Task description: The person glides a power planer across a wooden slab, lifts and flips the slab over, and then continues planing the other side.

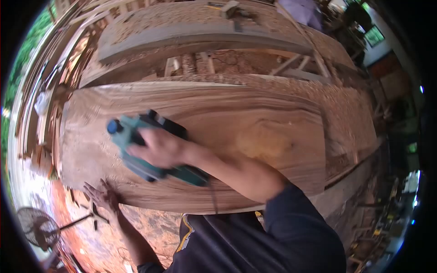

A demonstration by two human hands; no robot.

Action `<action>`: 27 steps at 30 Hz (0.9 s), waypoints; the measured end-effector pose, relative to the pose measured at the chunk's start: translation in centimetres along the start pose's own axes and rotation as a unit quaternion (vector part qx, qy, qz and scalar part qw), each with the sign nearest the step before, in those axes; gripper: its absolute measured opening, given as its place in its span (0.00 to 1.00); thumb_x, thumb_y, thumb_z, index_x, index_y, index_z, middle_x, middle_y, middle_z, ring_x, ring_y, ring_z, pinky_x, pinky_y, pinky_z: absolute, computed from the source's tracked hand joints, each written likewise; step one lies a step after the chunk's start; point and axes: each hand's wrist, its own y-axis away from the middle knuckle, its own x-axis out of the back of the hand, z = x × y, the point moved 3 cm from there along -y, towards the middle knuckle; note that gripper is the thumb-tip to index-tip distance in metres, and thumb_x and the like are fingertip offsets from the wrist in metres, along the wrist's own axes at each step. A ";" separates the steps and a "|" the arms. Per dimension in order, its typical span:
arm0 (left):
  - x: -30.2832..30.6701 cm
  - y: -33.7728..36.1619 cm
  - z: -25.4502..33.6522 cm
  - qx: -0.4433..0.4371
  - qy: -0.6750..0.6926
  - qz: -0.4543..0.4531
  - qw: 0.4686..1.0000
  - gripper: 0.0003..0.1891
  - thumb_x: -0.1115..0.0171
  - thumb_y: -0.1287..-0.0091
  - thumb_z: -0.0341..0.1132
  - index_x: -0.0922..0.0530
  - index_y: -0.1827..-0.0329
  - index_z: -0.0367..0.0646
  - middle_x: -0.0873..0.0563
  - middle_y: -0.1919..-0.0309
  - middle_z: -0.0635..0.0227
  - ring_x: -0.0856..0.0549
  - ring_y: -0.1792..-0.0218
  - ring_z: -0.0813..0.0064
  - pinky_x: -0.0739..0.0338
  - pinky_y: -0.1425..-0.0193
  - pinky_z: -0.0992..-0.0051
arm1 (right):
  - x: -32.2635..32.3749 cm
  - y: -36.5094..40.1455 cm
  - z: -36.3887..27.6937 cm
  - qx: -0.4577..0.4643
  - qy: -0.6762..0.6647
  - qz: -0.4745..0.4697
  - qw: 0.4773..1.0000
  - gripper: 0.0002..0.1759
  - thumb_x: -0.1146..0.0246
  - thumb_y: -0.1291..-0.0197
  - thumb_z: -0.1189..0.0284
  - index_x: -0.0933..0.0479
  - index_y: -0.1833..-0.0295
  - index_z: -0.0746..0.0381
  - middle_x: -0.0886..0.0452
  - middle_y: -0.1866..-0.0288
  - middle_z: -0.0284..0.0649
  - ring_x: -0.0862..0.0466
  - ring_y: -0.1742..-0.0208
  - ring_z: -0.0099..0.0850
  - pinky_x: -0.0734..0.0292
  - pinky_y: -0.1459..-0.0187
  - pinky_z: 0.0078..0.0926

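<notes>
Two hands are at work on a wide wooden board [218,132]. The right hand [161,148] is closed around the handle of a green and black power tool [136,157], blurred, which sits over the left part of the board. A blue knob [114,126] is at its left end; a cord [214,198] runs from its right end past the near edge. The left hand [104,196] is open, fingers spread, at the board's near left edge, with no object grasped. A pale, bag-like item [42,103] is at the left among timber strips [54,68]; its contents cannot be told. A fan [38,227] stands near left. On the far side, a thick slab [191,38] carries wood shavings [168,16] and a small block [230,9].
</notes>
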 end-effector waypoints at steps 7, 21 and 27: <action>-3.5 -0.5 16.0 -0.098 -0.080 -0.213 0.969 0.44 0.57 0.24 0.69 0.48 0.14 0.50 0.47 0.15 0.55 0.49 0.15 0.52 0.55 0.17 0.42 | 13.8 38.2 -8.7 -0.309 -0.018 0.027 0.950 0.25 0.24 0.40 0.61 0.20 0.46 0.68 0.11 0.58 0.41 0.13 0.56 0.29 0.19 0.49 0.32; 0.8 33.9 61.4 -0.666 0.134 -0.260 0.686 0.45 0.60 0.24 0.69 0.48 0.14 0.47 0.48 0.14 0.59 0.50 0.15 0.50 0.61 0.15 0.42 | 9.7 66.6 -17.7 -0.470 -0.076 0.620 0.623 0.16 0.29 0.43 0.74 0.22 0.52 0.70 0.17 0.71 0.44 0.23 0.81 0.29 0.27 0.77 0.27; 4.0 31.0 61.2 -0.629 0.234 -0.343 0.658 0.47 0.49 0.29 0.70 0.43 0.17 0.44 0.41 0.17 0.56 0.45 0.17 0.52 0.52 0.17 0.42 | 9.3 67.7 -19.1 -0.413 -0.037 0.709 0.570 0.16 0.31 0.42 0.75 0.20 0.49 0.70 0.18 0.72 0.44 0.24 0.81 0.29 0.28 0.78 0.27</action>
